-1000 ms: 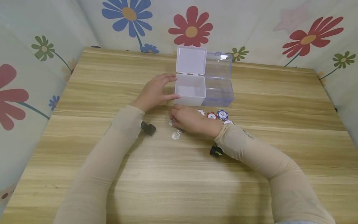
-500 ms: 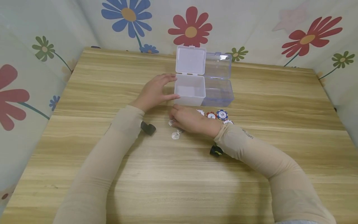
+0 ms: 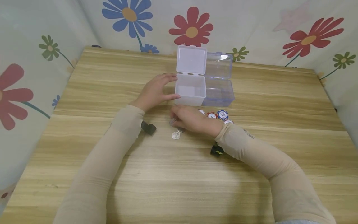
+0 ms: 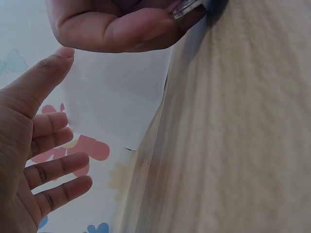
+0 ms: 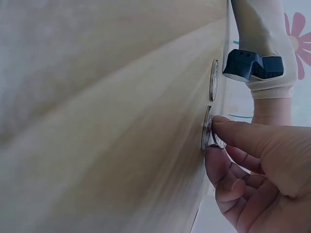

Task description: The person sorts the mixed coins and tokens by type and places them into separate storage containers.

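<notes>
My right hand (image 3: 190, 118) pinches a silver coin (image 5: 219, 140) between thumb and index finger, low over the table. The coin's edge also shows at the fingertips in the left wrist view. Two other silver coins lie beside that hand: one coin (image 5: 207, 128) right at the fingertips, another coin (image 3: 176, 135) nearer the front. My left hand (image 3: 153, 91) is spread at the left side of a white lidded box (image 3: 190, 101), its thumb touching the front corner and its fingertips at the back corner. The box's lid stands raised, and no contents show inside.
A clear bluish box (image 3: 218, 102), its lid also raised, stands against the white box's right side. In front of the boxes lie several poker chips, among them a blue chip (image 3: 222, 115) and a red chip (image 3: 211, 115); my right hand partly covers others. A flowered wall covering (image 3: 251, 25) borders the table's back.
The coin at my right fingertips now looks tilted, where it lay flatter and brighter before. My right fingers have shifted very slightly; the left hand and both boxes stay put.
</notes>
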`<state>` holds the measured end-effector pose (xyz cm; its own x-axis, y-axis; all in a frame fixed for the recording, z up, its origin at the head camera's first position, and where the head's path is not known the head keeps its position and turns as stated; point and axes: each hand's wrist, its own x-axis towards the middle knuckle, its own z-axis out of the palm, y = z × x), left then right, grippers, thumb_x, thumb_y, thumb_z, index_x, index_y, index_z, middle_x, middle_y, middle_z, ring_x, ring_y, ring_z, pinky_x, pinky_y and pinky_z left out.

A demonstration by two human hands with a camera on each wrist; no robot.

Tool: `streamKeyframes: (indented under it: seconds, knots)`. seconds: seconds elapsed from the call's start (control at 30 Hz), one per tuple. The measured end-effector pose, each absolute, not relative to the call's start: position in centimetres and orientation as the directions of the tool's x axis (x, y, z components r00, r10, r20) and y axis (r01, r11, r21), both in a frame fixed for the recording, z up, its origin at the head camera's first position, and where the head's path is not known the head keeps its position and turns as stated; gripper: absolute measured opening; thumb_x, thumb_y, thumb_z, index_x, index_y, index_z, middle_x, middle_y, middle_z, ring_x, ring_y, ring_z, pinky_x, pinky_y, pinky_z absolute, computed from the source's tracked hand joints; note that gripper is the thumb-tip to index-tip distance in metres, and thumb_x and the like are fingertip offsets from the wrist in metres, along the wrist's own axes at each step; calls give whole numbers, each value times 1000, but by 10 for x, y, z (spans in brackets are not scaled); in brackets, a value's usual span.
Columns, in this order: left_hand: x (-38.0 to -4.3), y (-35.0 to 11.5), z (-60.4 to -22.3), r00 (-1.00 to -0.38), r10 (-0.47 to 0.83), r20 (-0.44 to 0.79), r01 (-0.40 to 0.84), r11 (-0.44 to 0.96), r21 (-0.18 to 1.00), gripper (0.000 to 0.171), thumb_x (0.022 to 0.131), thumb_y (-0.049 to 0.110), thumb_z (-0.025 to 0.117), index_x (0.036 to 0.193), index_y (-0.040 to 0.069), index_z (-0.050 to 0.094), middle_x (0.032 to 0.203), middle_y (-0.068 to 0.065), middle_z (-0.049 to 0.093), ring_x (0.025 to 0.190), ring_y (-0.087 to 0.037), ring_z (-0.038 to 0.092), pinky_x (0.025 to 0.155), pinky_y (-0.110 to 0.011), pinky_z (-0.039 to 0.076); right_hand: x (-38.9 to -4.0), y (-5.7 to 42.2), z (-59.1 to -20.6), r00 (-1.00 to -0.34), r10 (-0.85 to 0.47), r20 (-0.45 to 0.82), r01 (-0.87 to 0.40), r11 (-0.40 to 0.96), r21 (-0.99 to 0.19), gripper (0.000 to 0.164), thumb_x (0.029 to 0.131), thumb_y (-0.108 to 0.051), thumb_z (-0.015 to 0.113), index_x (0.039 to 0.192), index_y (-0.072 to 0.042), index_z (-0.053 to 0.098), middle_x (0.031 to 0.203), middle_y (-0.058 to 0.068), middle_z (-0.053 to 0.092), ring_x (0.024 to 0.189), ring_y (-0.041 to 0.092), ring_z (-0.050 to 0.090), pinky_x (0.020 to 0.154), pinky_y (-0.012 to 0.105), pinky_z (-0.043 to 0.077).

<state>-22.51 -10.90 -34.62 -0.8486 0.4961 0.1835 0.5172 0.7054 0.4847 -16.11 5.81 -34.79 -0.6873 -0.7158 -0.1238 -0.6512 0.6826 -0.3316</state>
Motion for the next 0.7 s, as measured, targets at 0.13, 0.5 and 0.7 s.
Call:
streamKeyframes:
  seconds: [0.13,0.5,0.7]
  knots:
    - [-225,-108,-345,-848,497,185,518,703,486,70,74,48,67,131,12,47,138,-4,44,132,-22,35,111,-35,25,-162,59,-347,-689,-718,-101,-635,665,-393,17,83,-22,64,92,-10,56,83,0,60,74,13,55,70,27,47]
    - [-225,-109,-346,-850,494,183,516,709,481,71,74,49,67,131,12,47,139,-4,44,132,-22,35,111,-36,26,-165,64,-341,-676,-732,-84,-607,618,-499,10,83,-21,63,87,-13,60,79,-2,63,74,10,56,69,23,47]
    - [-226,-109,-347,-851,495,178,514,711,480,71,74,49,67,131,12,46,139,-4,43,132,-22,34,111,-36,26,-168,70,-330,-687,-724,-54,-603,611,-513,9,82,-20,64,86,-12,62,80,-1,65,76,12,59,72,25,47]
